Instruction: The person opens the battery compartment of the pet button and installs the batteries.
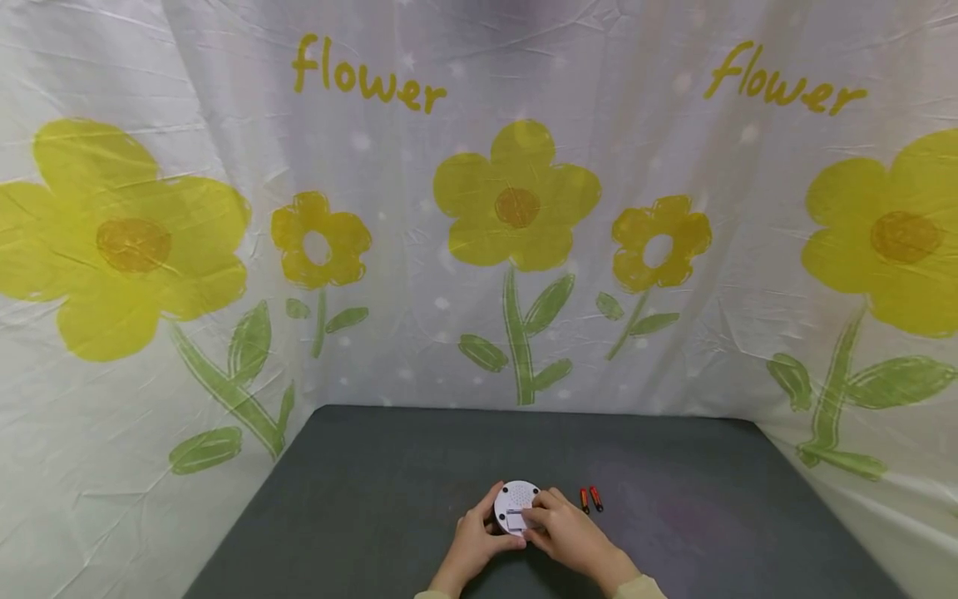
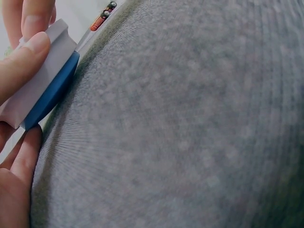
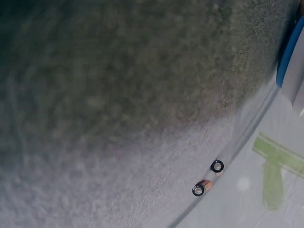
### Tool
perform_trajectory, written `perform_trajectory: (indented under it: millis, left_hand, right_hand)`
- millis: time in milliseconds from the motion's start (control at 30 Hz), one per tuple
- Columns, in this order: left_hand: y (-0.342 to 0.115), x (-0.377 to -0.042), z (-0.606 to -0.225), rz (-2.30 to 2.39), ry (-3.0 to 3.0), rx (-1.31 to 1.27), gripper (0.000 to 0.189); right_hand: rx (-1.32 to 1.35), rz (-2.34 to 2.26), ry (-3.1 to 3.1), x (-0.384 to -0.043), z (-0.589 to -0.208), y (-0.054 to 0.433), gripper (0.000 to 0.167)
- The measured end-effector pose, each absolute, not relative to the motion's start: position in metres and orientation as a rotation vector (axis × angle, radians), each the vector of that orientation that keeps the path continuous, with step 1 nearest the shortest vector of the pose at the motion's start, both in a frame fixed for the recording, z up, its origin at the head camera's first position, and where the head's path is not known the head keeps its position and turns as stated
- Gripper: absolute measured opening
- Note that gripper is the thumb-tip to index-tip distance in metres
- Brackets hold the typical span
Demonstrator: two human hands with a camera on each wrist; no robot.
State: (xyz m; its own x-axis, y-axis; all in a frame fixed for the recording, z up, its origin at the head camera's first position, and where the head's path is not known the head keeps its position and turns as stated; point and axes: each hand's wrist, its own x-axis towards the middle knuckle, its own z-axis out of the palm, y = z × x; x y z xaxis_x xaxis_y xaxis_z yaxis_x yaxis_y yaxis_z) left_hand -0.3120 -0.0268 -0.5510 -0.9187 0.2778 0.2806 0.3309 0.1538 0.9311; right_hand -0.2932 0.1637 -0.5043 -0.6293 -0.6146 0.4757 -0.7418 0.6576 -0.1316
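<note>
A round white device (image 1: pixel 518 495) lies with its speaker-holed, dark-footed face up in the head view. A rectangular battery cover (image 1: pixel 515 522) shows on that face. My left hand (image 1: pixel 471 539) grips the device from the left, thumb on the near rim. In the left wrist view, the white body stands over a blue part (image 2: pixel 53 97), with fingers beneath it. My right hand (image 1: pixel 567 531) has curled fingers on the device's right side, at the battery cover. Only a sliver of the device (image 3: pixel 290 61) enters the right wrist view.
Two red-and-black batteries (image 1: pixel 585 500) lie side by side on the dark grey table (image 1: pixel 389 466), right of the device. Behind the table hangs a white curtain (image 1: pixel 404 333) printed with yellow flowers; it also flanks both sides.
</note>
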Motion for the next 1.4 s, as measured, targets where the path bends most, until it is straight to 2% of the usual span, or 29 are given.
perform_trajectory:
  millis: [167, 500, 633, 933, 1400]
  left_hand:
    - [-0.028, -0.309, -0.544, -1.945, -2.327, -0.65, 0.091]
    - [-0.028, -0.315, -0.557, -1.946, -2.336, -0.656, 0.094]
    - [-0.028, -0.305, -0.545, -1.947, -2.334, -0.66, 0.09]
    - [-0.03, -0.316, -0.562, -1.954, -2.321, -0.633, 0.094]
    - [-0.029, -0.316, -0.563, -1.952, -2.352, -0.639, 0.094]
  right_hand:
    - [1.064, 0.521, -2.57, -0.294, -0.499, 0.166, 0.021]
    - [0.987, 0.619, -2.65, -0.298, -0.494, 0.165, 0.023]
    - [0.917, 0.654, -2.606, -0.298, -0.495, 0.173, 0.026]
    - [0.7, 0.623, -2.594, -0.292, -0.49, 0.229, 0.027]
    - [0.297, 0.676, -2.788, -0.279, -0.5, 0.316, 0.027]
